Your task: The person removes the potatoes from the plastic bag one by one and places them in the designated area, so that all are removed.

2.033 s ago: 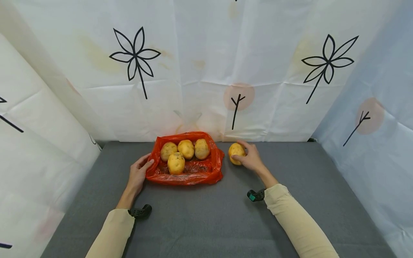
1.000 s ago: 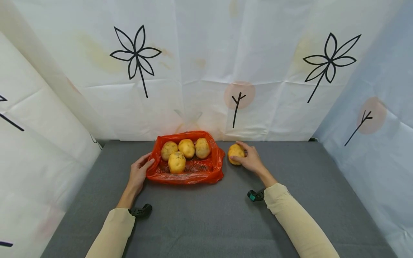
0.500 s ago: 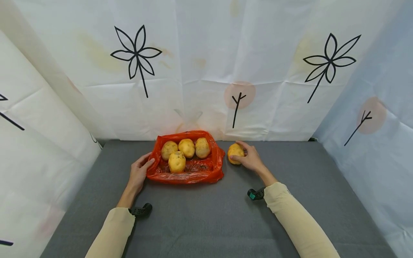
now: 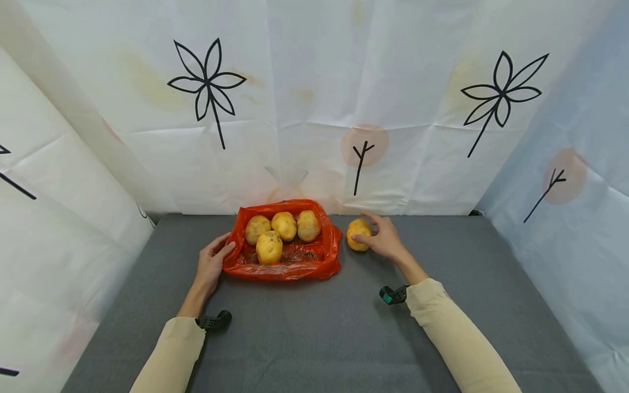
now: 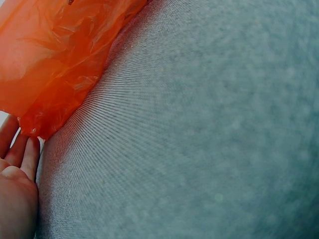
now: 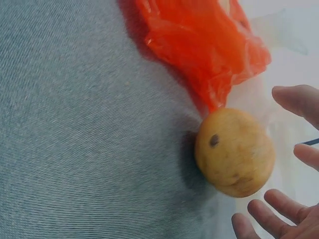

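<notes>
A red plastic bag (image 4: 290, 271) lies open on the grey table, with several potatoes (image 4: 269, 248) inside. My left hand (image 4: 210, 262) holds the bag's left edge between thumb and fingers; in the left wrist view the bag (image 5: 60, 59) covers some of its fingertips. To the right of the bag, a single potato (image 4: 357, 234) rests on the table. Around that potato's right side, my right hand (image 4: 385, 238) has its fingers spread. The right wrist view shows the fingers (image 6: 269, 219) standing apart from the potato (image 6: 234, 153).
Behind the table hangs a white cloth (image 4: 304, 164) printed with black plant drawings, and more cloth (image 4: 580, 229) closes off both sides. The grey tabletop (image 4: 300, 338) extends in front of the bag. A dark camera strap (image 4: 214, 321) sits on each wrist.
My right hand has loosened from the single potato and shifted slightly right, its fingers spreading. The potato stays beside the bag. My left hand and the bag have not visibly moved.
</notes>
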Motion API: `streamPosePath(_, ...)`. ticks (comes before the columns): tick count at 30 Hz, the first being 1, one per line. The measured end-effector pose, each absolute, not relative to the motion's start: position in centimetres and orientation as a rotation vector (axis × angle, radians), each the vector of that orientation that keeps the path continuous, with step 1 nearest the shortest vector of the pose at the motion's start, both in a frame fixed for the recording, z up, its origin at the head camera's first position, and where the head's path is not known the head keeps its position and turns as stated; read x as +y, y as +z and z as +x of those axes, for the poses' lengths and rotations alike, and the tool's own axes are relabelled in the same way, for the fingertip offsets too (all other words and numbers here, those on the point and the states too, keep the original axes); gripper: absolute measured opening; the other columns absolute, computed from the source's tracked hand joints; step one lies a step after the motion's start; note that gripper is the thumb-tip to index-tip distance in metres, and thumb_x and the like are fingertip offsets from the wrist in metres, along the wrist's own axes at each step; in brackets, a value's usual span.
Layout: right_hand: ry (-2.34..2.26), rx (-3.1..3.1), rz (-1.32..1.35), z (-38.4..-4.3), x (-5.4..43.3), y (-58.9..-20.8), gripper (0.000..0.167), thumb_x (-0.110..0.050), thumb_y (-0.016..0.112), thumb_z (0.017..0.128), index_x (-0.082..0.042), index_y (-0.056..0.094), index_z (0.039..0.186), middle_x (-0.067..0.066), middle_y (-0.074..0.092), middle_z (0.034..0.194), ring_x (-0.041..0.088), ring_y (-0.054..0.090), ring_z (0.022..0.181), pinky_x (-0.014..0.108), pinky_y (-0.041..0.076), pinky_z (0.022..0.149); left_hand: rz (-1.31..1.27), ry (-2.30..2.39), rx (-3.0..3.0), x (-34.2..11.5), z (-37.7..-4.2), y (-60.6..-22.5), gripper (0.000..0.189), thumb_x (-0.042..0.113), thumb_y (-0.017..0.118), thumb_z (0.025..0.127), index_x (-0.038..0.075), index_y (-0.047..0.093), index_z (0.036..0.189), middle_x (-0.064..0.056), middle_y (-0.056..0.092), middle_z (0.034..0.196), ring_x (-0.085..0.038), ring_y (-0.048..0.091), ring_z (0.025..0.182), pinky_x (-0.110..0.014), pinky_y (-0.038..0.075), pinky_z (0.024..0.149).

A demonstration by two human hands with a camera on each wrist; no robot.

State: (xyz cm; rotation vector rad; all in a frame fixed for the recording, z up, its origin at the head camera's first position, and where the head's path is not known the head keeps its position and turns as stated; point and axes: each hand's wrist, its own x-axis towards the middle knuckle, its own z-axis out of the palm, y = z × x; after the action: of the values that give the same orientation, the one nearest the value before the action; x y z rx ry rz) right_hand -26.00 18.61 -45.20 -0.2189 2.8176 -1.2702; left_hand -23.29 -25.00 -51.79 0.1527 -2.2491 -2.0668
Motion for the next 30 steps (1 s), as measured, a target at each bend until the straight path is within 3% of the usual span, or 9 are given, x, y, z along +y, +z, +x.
streamPosePath(4, -1.239, 2.857, -0.24, -25.8, 18.4, -44.4, 0.072, -0.03, 0.077, 0.092, -0.01, 0.045, 0.153, 0.031, 0.043, 0.14, 0.048, 0.049, 0.122, 0.061, 0.045, 0.095, 0.134, -2.054, -2.25, -25.0, -23.2, -51.8, 0.051, 0.028, 0.061, 0.103, 0.003, 0.052, 0.147, -0.009, 0.054, 0.139, -0.005, 0.054, 0.113, -0.014, 0.046, 0.089)
streamPosePath(10, -1.253, 2.888, -0.305, -25.6, 18.1, -43.1, 0.072, -0.03, 0.079, 0.091, -0.012, 0.046, 0.153, 0.026, 0.046, 0.137, 0.047, 0.049, 0.122, 0.061, 0.044, 0.094, 0.113, -2.026, -2.247, -25.0, -23.2, -52.0, 0.053, 0.032, 0.063, 0.102, 0.003, 0.053, 0.146, -0.002, 0.057, 0.133, -0.007, 0.055, 0.114, -0.015, 0.047, 0.089)
streamPosePath(16, -1.267, 2.906, -0.373, -25.1, 17.4, -41.9, 0.075, -0.034, 0.08, 0.089, -0.014, 0.047, 0.152, 0.023, 0.048, 0.137, 0.045, 0.05, 0.121, 0.058, 0.045, 0.092, 0.139, -2.05, -2.26, -25.1, -23.3, -51.9, 0.051, 0.028, 0.061, 0.104, 0.004, 0.052, 0.148, -0.011, 0.052, 0.141, -0.004, 0.053, 0.114, -0.013, 0.046, 0.089)
streamPosePath(24, -1.39, 2.842, -0.447, -24.3, 15.5, -40.8, 0.072, -0.034, 0.082, 0.087, -0.02, 0.05, 0.15, 0.017, 0.05, 0.14, 0.04, 0.051, 0.124, 0.058, 0.045, 0.097, 0.135, -2.053, -2.265, -25.1, -23.2, -51.8, 0.051, 0.027, 0.06, 0.104, 0.004, 0.051, 0.148, -0.013, 0.051, 0.143, -0.004, 0.053, 0.114, -0.013, 0.046, 0.089)
streamPosePath(30, -1.424, 2.834, -0.548, -24.0, 13.7, -40.6, 0.069, -0.033, 0.082, 0.087, -0.019, 0.053, 0.148, 0.016, 0.052, 0.136, 0.036, 0.054, 0.121, 0.059, 0.045, 0.098, 0.132, -2.037, -2.243, -25.0, -23.2, -52.0, 0.051, 0.028, 0.062, 0.103, 0.002, 0.053, 0.146, -0.006, 0.056, 0.135, -0.006, 0.055, 0.113, -0.014, 0.048, 0.088)
